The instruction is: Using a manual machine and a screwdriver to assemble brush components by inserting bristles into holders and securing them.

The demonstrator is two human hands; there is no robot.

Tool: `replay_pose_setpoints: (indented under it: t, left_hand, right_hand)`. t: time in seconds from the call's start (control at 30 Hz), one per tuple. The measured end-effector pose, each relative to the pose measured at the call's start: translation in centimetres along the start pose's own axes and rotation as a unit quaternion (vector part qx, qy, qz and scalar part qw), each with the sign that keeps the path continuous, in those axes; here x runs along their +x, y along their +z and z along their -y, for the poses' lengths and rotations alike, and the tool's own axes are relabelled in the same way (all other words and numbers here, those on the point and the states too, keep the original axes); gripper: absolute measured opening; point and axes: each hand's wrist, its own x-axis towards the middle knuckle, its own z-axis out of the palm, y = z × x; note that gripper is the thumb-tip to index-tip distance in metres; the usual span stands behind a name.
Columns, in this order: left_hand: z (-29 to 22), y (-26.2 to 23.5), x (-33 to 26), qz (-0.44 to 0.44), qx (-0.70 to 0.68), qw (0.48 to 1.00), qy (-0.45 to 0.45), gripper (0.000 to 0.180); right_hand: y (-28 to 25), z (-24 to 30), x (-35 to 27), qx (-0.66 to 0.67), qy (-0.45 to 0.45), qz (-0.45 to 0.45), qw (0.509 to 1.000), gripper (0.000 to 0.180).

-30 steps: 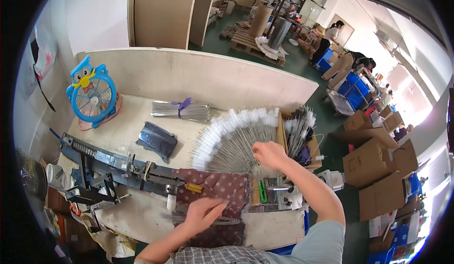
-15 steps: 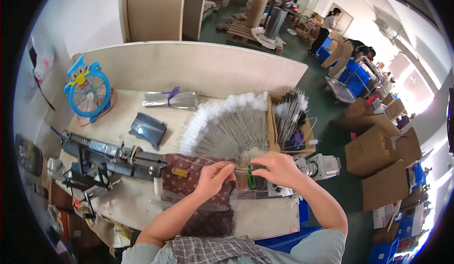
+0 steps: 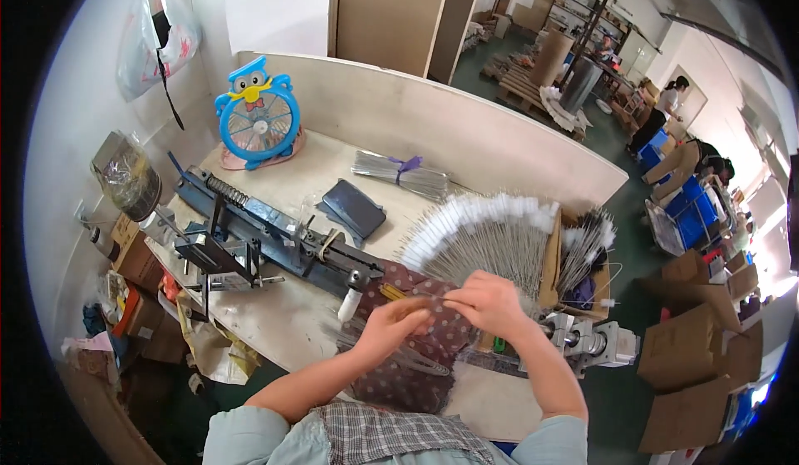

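Observation:
My right hand (image 3: 489,302) is closed in a pinch on a thin metal wire (image 3: 436,297), whose short visible part points toward my left hand (image 3: 393,328). The left hand's fingers are slightly apart, with the thumb below them, and I see nothing held there. Both hands are above a brown polka-dot cloth (image 3: 424,344). Small yellow pieces (image 3: 392,292) lie on the cloth beside the left fingers. Behind the hands spreads a fan of thin wire rods with white tips (image 3: 474,236). A green object (image 3: 499,344) shows partly under my right wrist.
A long dark metal bench device (image 3: 266,236) with a white-handled lever runs along the left. Behind it stand a blue cartoon-shaped fan (image 3: 260,124), a dark pouch (image 3: 354,208) and a tied wire bundle (image 3: 404,174). At right are a cardboard box of rods (image 3: 549,261) and a metal fixture (image 3: 595,338).
The view has swung left, shifting the scene rightward. Both hands have moved leftward from near the green object to over the cloth. My left hand has loosened its pinch.

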Motion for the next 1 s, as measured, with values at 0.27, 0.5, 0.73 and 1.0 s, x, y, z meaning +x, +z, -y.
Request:
replay_pose_setpoints:
  t: [0.27, 0.5, 0.73, 1.0]
  left_hand:
    - [3.0, -9.1, -1.0, -0.139, -0.381, 0.876, -0.262, 0.063]
    - [-3.1, -6.2, -0.5, -0.119, -0.108, 0.986, -0.040, 0.061]
    - [-1.3, -5.9, -0.2, -0.142, 0.515, 0.844, -0.047, 0.053]
    - [2.7, -3.9, 1.1, -0.146, -0.129, 0.980, -0.038, 0.030]
  right_hand:
    - [7.3, 2.0, 6.4, 0.087, 0.066, -0.043, 0.993, 0.011]
    - [7.4, 2.7, 7.0, 0.069, 0.116, -0.013, 0.991, 0.010]
    - [6.7, 2.8, 6.5, 0.056, 0.106, -0.033, 0.992, 0.009]
    - [3.9, 2.3, 1.4, 0.054, 0.080, -0.161, 0.982, 0.008]
